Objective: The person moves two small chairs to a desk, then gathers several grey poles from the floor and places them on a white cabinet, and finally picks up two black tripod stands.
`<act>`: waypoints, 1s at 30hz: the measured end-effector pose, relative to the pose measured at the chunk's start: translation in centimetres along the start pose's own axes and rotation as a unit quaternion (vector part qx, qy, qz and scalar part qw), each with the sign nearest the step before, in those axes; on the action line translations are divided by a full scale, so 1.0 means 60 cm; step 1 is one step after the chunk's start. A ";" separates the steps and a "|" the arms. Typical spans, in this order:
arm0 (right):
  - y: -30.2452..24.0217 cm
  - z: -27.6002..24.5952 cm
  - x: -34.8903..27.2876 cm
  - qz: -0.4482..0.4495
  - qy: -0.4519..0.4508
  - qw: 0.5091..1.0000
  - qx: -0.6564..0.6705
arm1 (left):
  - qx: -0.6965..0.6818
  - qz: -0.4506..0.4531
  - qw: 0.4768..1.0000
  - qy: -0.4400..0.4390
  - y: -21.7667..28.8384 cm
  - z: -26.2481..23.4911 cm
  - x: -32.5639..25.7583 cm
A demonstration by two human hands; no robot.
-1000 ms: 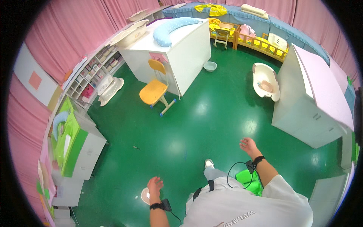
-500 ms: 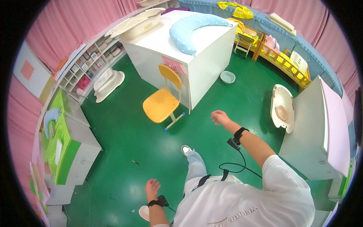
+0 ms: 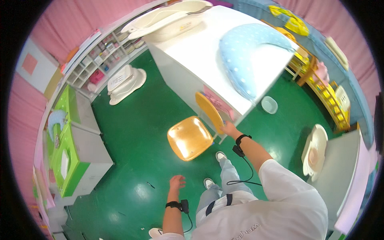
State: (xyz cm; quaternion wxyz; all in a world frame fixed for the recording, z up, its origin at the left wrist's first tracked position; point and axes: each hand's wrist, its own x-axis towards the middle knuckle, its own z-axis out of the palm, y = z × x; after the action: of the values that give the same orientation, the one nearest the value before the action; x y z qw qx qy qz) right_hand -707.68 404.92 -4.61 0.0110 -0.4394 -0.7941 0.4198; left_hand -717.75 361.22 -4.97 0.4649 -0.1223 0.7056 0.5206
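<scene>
From my station I logged right hand (image 3: 229,129) at chair (image 3: 189,138) back, grip unclear, left hand (image 3: 177,183) empty, loosely open; one-sided pulling risked twisting chair into adjacent table (image 3: 200,52).

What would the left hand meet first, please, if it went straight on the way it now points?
The left hand would probably meet the chair seat first, though it might pass above it, as depth is unclear.
</scene>
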 end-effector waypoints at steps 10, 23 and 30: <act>0.006 0.106 0.106 0.060 0.016 0.997 -0.047 | -0.226 -0.112 0.968 -0.008 -0.006 0.172 0.073; -0.051 0.265 -0.163 0.248 -0.431 0.840 0.220 | -0.489 -0.094 0.864 0.067 -0.103 0.202 0.123; -0.014 0.166 -0.016 0.326 -0.647 0.675 0.144 | -0.431 -0.171 0.885 0.035 -0.144 0.056 0.143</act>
State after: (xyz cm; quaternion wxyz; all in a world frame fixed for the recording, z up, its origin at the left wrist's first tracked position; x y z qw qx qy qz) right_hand -711.53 397.51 -10.15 -0.5793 -0.2820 -0.3394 0.6853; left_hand -714.93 363.05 -17.15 0.4232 -0.4473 0.3958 0.6814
